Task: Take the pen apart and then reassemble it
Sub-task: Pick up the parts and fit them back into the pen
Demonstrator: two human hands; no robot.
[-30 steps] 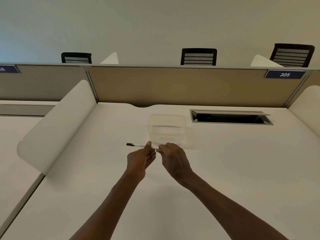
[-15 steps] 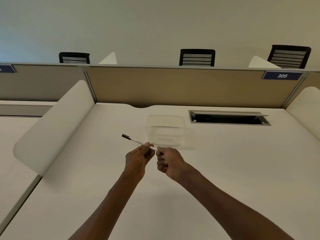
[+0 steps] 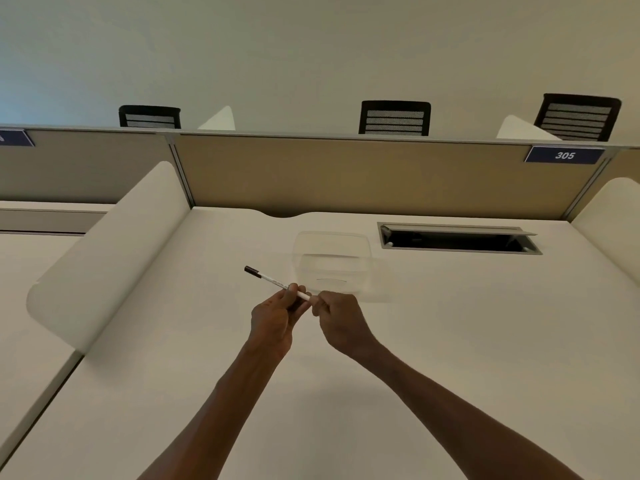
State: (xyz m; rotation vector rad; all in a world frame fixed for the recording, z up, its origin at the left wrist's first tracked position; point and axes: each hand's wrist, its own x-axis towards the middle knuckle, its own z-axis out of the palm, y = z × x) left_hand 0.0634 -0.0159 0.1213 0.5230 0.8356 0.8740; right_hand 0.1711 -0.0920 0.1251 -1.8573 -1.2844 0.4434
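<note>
Pen (image 3: 273, 281) was held above the tabletop (image 3: 450, 341), just in front of a clear box (image 3: 332, 261) and tilted, its dark cap end pointing up and away to the left of the box, its white barrel running down toward the hands. The left hand (image 3: 273, 320) held the barrel, its fingers (image 3: 300, 288) curled round it near the lower end, the thumb side toward the box. The right hand (image 3: 341, 318) met that lower end, its fingers (image 3: 323, 299) bent and pinching the tip of the barrel; what exactly sat under them could not be told. The two hands nearly touched, both in front of the box, with the forearms reaching in from the near edge. The box stood on the tabletop, see-through and open at the top. To the right of the box lay a cable slot (image 3: 457, 239) with its flap raised. Behind the box rose a tan divider (image 3: 346, 174), carrying a blue sign (image 3: 564, 155) reading 305 far to the right. A white side screen (image 3: 114, 251) stood well to the left of the box. Three dark chair backs showed beyond the divider, the middle chair (image 3: 394, 117) almost straight behind the box.
</note>
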